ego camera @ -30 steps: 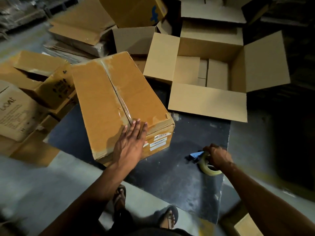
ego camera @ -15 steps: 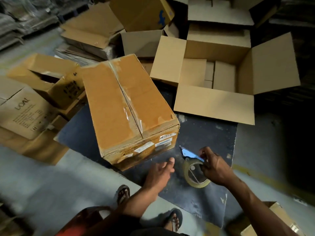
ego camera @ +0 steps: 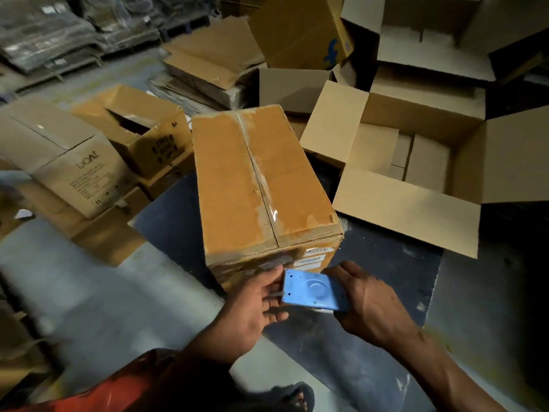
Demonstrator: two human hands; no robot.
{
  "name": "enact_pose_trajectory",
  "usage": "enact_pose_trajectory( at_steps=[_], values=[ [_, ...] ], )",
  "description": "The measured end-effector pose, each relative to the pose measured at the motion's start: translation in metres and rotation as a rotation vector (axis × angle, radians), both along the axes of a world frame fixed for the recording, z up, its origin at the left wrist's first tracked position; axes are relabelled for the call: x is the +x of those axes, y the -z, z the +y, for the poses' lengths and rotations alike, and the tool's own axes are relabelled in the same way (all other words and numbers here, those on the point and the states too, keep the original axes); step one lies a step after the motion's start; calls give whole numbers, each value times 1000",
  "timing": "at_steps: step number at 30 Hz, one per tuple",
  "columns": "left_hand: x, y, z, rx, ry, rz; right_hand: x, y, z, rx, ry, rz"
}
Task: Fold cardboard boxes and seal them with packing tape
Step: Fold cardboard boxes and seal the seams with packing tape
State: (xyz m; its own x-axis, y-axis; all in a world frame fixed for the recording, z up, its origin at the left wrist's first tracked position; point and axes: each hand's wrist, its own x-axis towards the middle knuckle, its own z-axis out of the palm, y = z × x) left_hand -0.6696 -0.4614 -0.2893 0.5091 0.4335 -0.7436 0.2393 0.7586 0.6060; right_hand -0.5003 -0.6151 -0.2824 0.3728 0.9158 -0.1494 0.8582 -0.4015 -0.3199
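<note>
Dim floor, open boxes (ego camera: 416,162) behind taped box (ego camera: 261,185); right hand (ego camera: 368,298) gripping blue dispenser (ego camera: 312,289), left fingers (ego camera: 274,276) apparently pinching its edge.

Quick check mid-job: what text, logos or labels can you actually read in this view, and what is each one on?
"boAt": printed on the box at left.
Blue logo on the tilted box: a shape, no letters readable.
White labels on the taped box: too blurred.
Dark print on the open-topped box: unreadable.

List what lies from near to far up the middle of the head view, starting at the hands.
Blue tape dispenser held between left hand and right hand → closed brown box with tape along its top seam → empty open box → tilted box with a blue logo.
</note>
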Motion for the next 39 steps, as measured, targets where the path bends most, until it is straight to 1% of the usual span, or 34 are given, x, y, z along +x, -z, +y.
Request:
enact_pose_trajectory(
  at_steps=[3, 6, 8, 10, 12, 16, 19, 21, 24, 30, 33, 35, 39],
  values=[
    [-23, -13, 13, -137, -225, -146, -10, -40, 34, 91, -112, 67],
    [-43, -19, 31, -160, -394, -223, -25, -68, 79, 150, -268, 147],
    [-54, -23, 43, -156, -453, -291, -31, -79, 107, 166, -375, 144],
    [-62, -29, 50, -116, -474, -305, -32, -85, 129, 174, -444, 120],
    [-67, -31, 54, -55, -510, -263, -31, -89, 142, 169, -488, 108],
    [-75, -30, 66, 179, -500, -144, -30, -91, 152, 112, -559, 78],
    [-83, -22, 76, 250, -543, -62, -10, -94, 147, 53, -544, 18],
    [-90, -10, 82, 247, -585, -43, 11, -100, 139, 6, -515, -27],
    [-92, 3, 83, 230, -573, -23, 31, -107, 130, -46, -487, -51],
    [-92, 19, 83, 186, -529, -29, 20, -98, 145, -104, -513, -178],
    [-94, 28, 83, 185, -552, -41, 12, -96, 153, -115, -537, -261],
    [-92, 32, 80, 221, -592, -55, 9, -95, 156, -123, -541, -281],
    [-88, 34, 75, 343, -688, -70, 8, -98, 157, -142, -504, -261]
  ],
)
